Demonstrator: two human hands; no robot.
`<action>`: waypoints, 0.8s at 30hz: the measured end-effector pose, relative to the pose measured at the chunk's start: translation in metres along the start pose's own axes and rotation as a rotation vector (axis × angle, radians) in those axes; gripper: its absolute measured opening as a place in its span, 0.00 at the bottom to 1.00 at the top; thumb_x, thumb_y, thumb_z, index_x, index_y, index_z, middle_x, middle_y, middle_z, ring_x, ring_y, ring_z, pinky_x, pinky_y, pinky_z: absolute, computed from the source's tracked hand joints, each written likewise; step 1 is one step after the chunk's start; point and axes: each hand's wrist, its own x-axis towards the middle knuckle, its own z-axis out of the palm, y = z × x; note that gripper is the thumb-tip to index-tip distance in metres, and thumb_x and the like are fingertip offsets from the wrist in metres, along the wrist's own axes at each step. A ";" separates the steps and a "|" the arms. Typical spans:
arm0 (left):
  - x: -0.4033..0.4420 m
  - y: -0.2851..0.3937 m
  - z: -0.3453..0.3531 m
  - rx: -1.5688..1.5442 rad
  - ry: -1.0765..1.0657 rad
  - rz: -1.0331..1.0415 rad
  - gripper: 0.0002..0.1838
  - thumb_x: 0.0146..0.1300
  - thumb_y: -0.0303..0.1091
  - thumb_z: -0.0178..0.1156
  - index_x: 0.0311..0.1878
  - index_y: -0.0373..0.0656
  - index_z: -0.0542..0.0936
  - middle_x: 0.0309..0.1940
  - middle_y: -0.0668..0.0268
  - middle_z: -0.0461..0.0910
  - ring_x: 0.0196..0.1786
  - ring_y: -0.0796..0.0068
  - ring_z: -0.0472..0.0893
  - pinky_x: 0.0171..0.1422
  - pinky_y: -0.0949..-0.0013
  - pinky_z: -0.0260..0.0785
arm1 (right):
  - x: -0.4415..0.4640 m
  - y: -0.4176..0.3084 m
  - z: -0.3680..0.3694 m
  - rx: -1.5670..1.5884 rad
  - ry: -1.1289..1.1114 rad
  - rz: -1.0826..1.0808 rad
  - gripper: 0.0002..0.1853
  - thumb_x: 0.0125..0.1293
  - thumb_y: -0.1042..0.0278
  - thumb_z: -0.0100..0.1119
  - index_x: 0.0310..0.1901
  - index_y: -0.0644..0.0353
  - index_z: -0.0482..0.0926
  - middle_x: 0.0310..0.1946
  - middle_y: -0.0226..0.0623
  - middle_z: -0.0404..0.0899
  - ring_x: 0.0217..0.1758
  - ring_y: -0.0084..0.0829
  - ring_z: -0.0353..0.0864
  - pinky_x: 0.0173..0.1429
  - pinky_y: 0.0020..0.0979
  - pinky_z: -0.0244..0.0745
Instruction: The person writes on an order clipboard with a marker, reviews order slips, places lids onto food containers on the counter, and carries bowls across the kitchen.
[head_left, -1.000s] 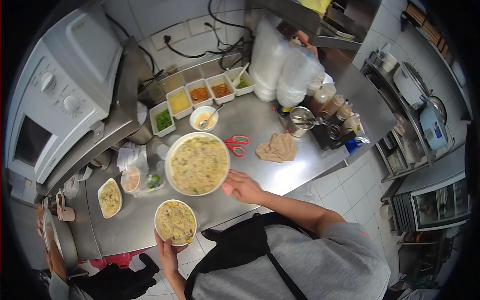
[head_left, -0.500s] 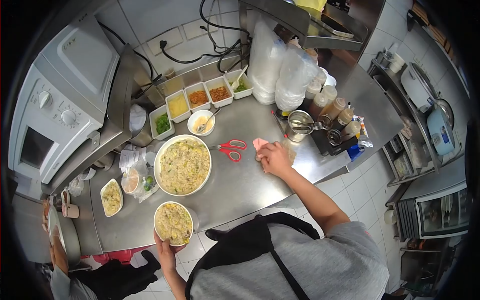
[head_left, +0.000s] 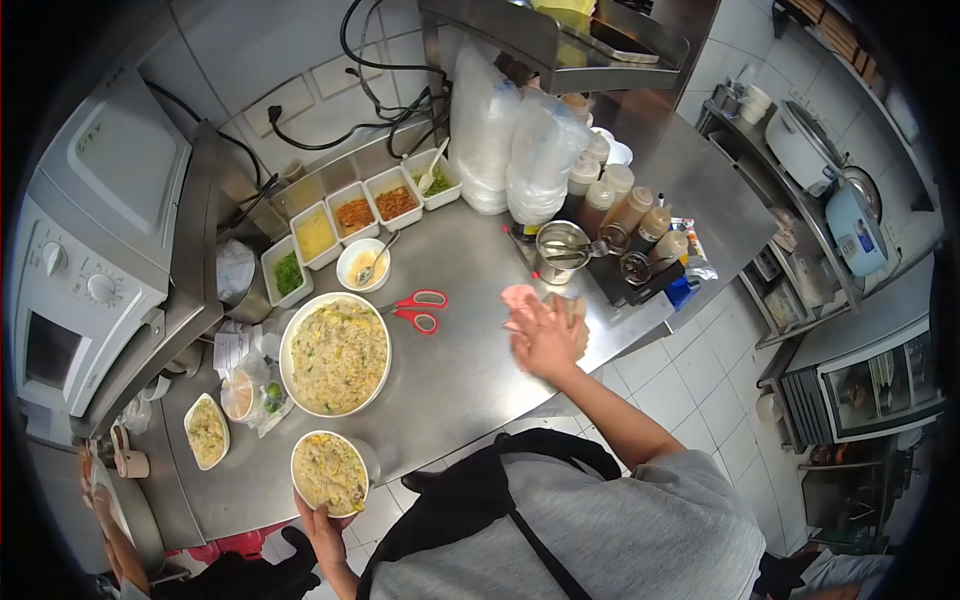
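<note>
My left hand (head_left: 323, 530) grips a white bowl of rice (head_left: 330, 473) from below, at the counter's front edge. Over the counter to the right, my right hand (head_left: 545, 340) lies spread on a pink cloth (head_left: 518, 300), with a brown cloth (head_left: 577, 318) partly hidden under it. A larger bowl of rice (head_left: 336, 354) rests on the counter, with red-handled scissors (head_left: 420, 311) beside it. A small oval dish of rice (head_left: 206, 433) sits at the left. Behind the large bowl is a small white bowl with a spoon (head_left: 363, 265).
Several topping trays (head_left: 353, 214) line the back of the steel counter (head_left: 450, 400). Bagged containers (head_left: 545, 150), sauce bottles (head_left: 630, 210) and a metal pot (head_left: 563, 250) stand at the right. A microwave (head_left: 90, 250) is at the left, with another person's arm (head_left: 118, 540) below.
My right hand has moved right from the large bowl's rim to the brown cloth, taking the pink cloth along, and its fingers have spread. My left hand still holds its bowl.
</note>
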 end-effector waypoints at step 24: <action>0.000 -0.006 0.055 -0.041 -0.248 -0.042 0.36 0.56 0.29 0.41 0.71 0.53 0.46 0.64 0.53 0.59 0.58 0.50 0.72 0.46 0.51 0.78 | -0.047 0.220 -0.061 -0.089 0.194 0.452 0.17 0.59 0.65 0.49 0.50 0.51 0.76 0.51 0.41 0.70 0.47 0.48 0.73 0.47 0.44 0.74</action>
